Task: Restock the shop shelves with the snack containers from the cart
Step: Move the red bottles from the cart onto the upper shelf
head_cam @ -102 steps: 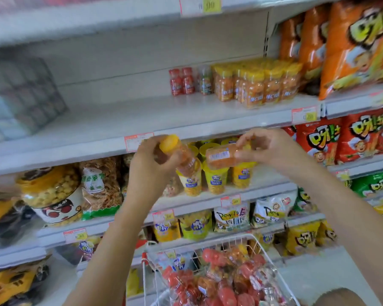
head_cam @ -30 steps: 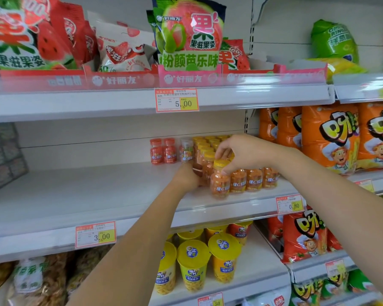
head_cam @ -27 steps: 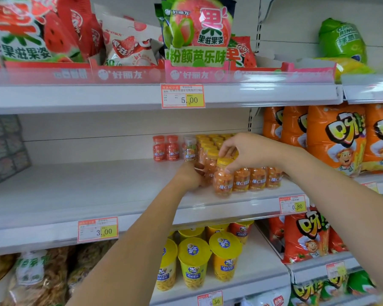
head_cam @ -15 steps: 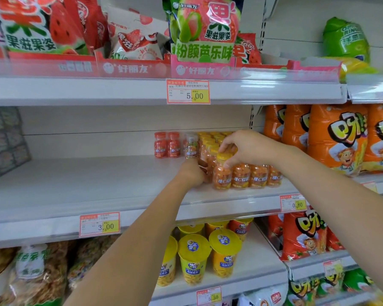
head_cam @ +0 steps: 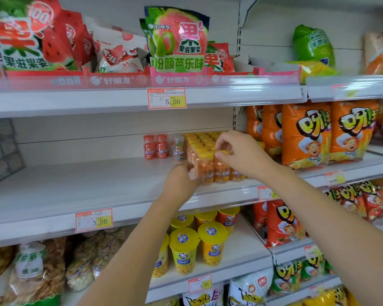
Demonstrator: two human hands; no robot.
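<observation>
Several small orange snack bottles with yellow caps (head_cam: 205, 149) stand grouped on the middle shelf (head_cam: 75, 186). My right hand (head_cam: 244, 154) reaches over the front row and pinches the yellow cap of one front bottle (head_cam: 221, 172). My left hand (head_cam: 179, 182) is at the group's left edge, with thumb and fingers wrapped round the outer front bottle (head_cam: 191, 165); its fingertips are hidden behind the bottles. The cart is out of view.
Two red-capped bottles (head_cam: 156, 146) and a mixed-colour one (head_cam: 177, 146) stand behind at the left. The shelf's left half is bare. Orange chip bags (head_cam: 305, 133) fill the right bay, yellow cups (head_cam: 184, 250) the shelf below, gummy bags (head_cam: 177, 40) the one above.
I have brought two bottles up from cart level to the middle shelf. Over the last second both hands stayed at the group's front, nudging the bottles into the row.
</observation>
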